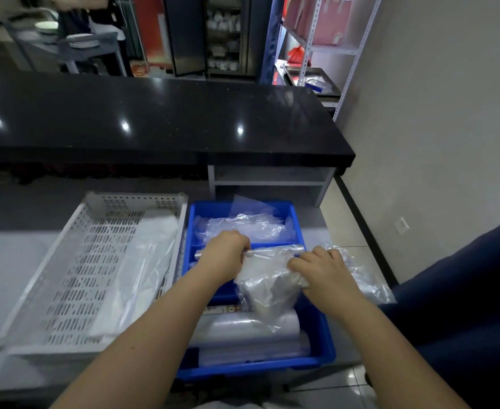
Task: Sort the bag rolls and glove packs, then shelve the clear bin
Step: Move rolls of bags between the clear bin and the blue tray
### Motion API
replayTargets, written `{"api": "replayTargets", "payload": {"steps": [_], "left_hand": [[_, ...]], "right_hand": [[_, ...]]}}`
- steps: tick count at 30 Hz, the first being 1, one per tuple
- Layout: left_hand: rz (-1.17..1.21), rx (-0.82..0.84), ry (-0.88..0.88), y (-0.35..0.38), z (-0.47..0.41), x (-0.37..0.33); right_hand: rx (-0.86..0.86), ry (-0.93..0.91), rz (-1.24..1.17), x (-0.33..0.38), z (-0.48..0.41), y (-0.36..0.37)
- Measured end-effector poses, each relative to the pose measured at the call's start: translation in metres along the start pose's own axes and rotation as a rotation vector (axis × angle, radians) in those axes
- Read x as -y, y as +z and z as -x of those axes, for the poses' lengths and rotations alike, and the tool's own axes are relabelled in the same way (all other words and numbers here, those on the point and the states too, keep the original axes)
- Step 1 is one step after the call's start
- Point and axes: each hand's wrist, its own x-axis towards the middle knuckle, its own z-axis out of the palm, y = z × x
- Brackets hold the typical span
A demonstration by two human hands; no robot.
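Your left hand (225, 251) and right hand (321, 268) both pinch one clear bag roll (268, 271) above the blue bin (316, 354). The white basket (92, 273) stands just beside it on the surface (3, 278).

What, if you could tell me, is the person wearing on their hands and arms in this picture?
Nothing that shows. The left hand and right hand are bare, with no gloves, and I can make out no rings. Both forearms are uncovered down to the bottom edge of the picture: no sleeves, watch or wristband in sight. The upper arms are out of view.
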Motion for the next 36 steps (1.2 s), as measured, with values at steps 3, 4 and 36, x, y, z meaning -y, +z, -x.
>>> {"api": "replayTargets", "payload": {"steps": [3,4,36], "left_hand": [[-0.062,-0.011,0.011,0.001,-0.001,0.006],[-0.098,-0.006,0.019,0.003,-0.002,0.009],[-0.084,0.024,0.058,0.022,0.038,0.035]], "right_hand": [[0.013,0.0,-0.021,0.001,-0.005,0.002],[0.018,-0.001,-0.021,0.002,-0.007,0.003],[0.064,0.1,-0.331,0.027,-0.047,0.042]]}}
